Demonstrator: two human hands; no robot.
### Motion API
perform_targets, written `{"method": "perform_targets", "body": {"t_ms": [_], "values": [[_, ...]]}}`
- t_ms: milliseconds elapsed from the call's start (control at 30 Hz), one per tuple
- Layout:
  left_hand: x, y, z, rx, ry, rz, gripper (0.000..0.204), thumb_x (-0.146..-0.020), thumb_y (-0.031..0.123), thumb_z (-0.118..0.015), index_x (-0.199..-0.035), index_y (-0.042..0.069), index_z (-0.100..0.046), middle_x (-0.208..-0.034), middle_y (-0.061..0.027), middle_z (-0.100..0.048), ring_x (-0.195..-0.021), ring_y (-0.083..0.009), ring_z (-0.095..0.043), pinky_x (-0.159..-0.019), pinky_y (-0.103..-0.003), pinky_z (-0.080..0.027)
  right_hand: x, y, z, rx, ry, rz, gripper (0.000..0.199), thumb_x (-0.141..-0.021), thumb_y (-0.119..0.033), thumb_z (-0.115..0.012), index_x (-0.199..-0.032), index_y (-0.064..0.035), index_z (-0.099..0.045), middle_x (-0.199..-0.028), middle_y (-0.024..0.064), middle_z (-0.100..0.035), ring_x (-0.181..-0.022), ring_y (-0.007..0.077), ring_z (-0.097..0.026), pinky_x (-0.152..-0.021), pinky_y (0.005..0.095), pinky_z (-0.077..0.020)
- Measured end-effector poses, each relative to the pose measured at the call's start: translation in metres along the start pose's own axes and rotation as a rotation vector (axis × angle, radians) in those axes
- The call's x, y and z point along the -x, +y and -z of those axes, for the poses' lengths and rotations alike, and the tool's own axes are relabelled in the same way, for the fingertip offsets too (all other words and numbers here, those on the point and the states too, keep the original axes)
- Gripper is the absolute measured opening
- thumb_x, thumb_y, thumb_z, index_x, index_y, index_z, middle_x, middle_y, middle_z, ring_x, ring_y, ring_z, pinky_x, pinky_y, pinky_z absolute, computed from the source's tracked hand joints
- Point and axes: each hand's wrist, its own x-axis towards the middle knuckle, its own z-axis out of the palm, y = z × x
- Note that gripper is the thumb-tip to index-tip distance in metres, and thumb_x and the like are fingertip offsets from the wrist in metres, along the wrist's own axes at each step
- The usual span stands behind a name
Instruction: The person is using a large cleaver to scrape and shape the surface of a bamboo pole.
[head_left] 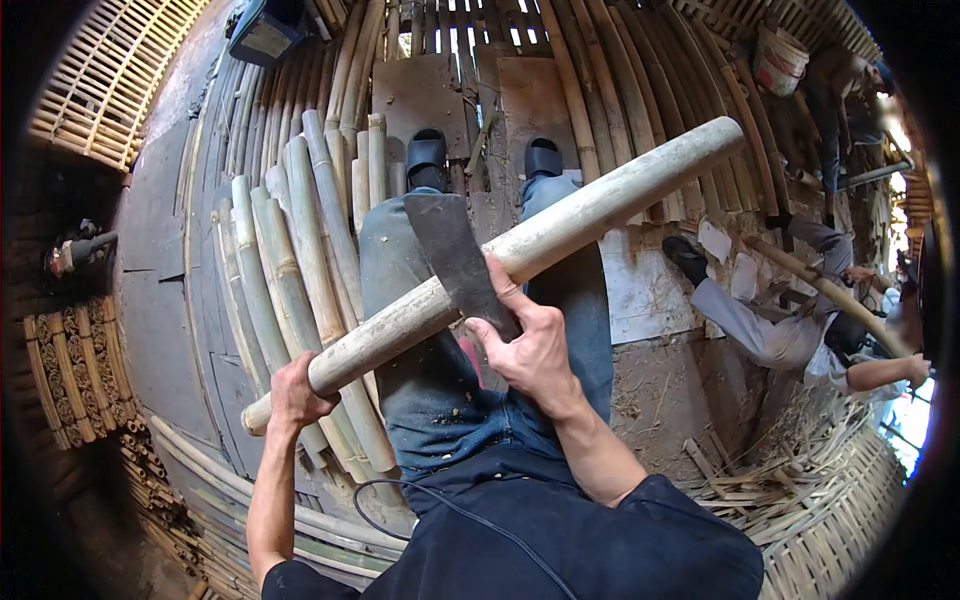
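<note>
Taking the middle of the view as the clock's centre, the lower end of a broad, flat dark blade (450, 240) is gripped by the right hand (528, 350), just toward five o'clock. The fingers are closed on it and the index finger is laid along its side; whatever handle there may be is hidden by the hand. The blade is slanted toward eleven o'clock and set across a thick bamboo pole (620, 200), which runs from eight o'clock to two o'clock in front of the jeans (430, 430). Near its eight-o'clock end the pole is clasped by the left hand (300, 392), whose fingers are wrapped around it. Whether the pole is rested on the thighs cannot be told.

Toward ten o'clock, cut bamboo lengths (285, 270) are laid side by side. Dark sandals (543, 160) are seen near twelve, and a blue container (268, 35) is placed at eleven. A pale bucket (780, 62) is found between one and two. At three o'clock another pole (815, 280) is held by a seated co-worker (750, 325). Loose bamboo strips (770, 480) are heaped at four, and bundled sticks (75, 375) are stacked near nine.
</note>
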Motion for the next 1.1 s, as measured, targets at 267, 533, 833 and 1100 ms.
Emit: {"method": "perform_targets", "body": {"t_ms": [267, 533, 833, 1100], "values": [[-0.002, -0.001, -0.003, -0.03, -0.028, 0.036, 0.055, -0.062, 0.024, -0.088, -0.11, 0.007, -0.068, -0.09, -0.0209, -0.075, -0.086, -0.0438, -0.074, -0.079, -0.052, -0.061, -0.026, 0.022, 0.091, -0.021, 0.44, -0.059, 0.083, -0.095, -0.005, -0.08, -0.167, 0.0031, -0.039, -0.13, 0.0186, -0.075, -0.111, 0.0228, -0.075, -0.098, 0.0339, -0.0601], [-0.011, 0.007, 0.001, -0.042, -0.072, 0.059, 0.059, -0.061, 0.024, -0.088, -0.114, 0.007, -0.068, -0.089, -0.0223, -0.075, -0.086, -0.0447, -0.075, -0.078, -0.053, -0.061, 0.012, 0.015, -0.017, 0.084, 0.009, 0.12, 0.084, -0.087, -0.024, -0.086, -0.163, -0.0311, -0.052, -0.105, 0.0304, -0.077, -0.094, 0.0403, -0.081, -0.089, 0.0438, -0.0635], [-0.007, -0.004, -0.004, 0.043, -0.111, 0.096, 0.057, -0.059, 0.027, -0.088, -0.107, 0.005, -0.067, -0.09, -0.0256, -0.074, -0.09, -0.048, -0.073, -0.081, -0.055, -0.06, -0.006, -0.007, 0.06, 0.006, 0.174, -0.206, 0.052, -0.089, -0.004, -0.083, -0.138, 0.0004, -0.067, -0.106, 0.0176, -0.082, -0.088, 0.0176, -0.079, -0.078, 0.0317, -0.0625], [-0.013, -0.003, 0.004, 0.133, -0.168, 0.064, 0.056, -0.058, 0.025, -0.086, -0.107, 0.005, -0.069, -0.092, -0.0255, -0.075, -0.091, -0.0485, -0.073, -0.081, -0.054, -0.06, -0.031, 0.018, 0.092, -0.097, 0.158, -0.019, 0.023, -0.093, -0.008, -0.083, -0.109, 0.0007, -0.068, -0.088, 0.0055, -0.076, -0.077, 0.0114, -0.07, -0.068, 0.0299, -0.0558]]}}
